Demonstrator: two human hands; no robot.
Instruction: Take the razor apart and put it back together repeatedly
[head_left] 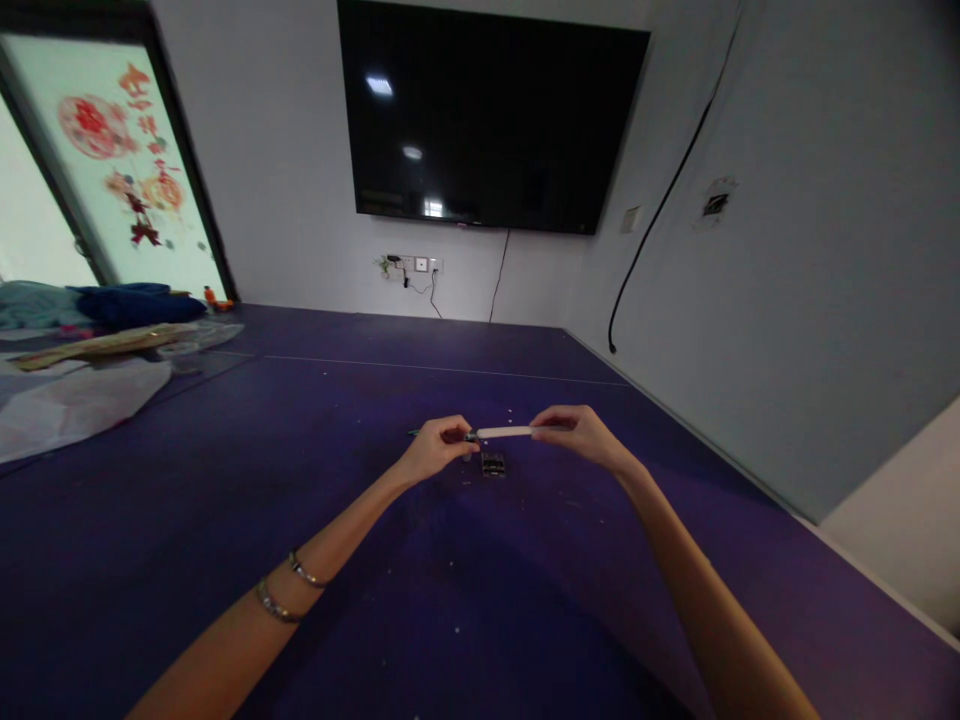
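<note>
My right hand [574,435] pinches one end of a slim pale stick [504,432], held roughly level above the purple surface. At the stick's other end, my left hand [441,447] is closed on a small dark, metallic-looking piece [472,437]. Piece and stick seem to meet, but whether they are joined I cannot tell. Just below the stick lies a small black squarish object [493,464] with lighter marks, too small to name. A thin dark tip [414,433] shows behind my left hand.
Tiny white bits dot the purple surface [337,540]. At the left lie crumpled plastic sheeting [90,400] and dark blue cloth [139,304]. A black cable [660,210] hangs down the right wall. A large television [487,110] is mounted ahead, above wall sockets [421,265].
</note>
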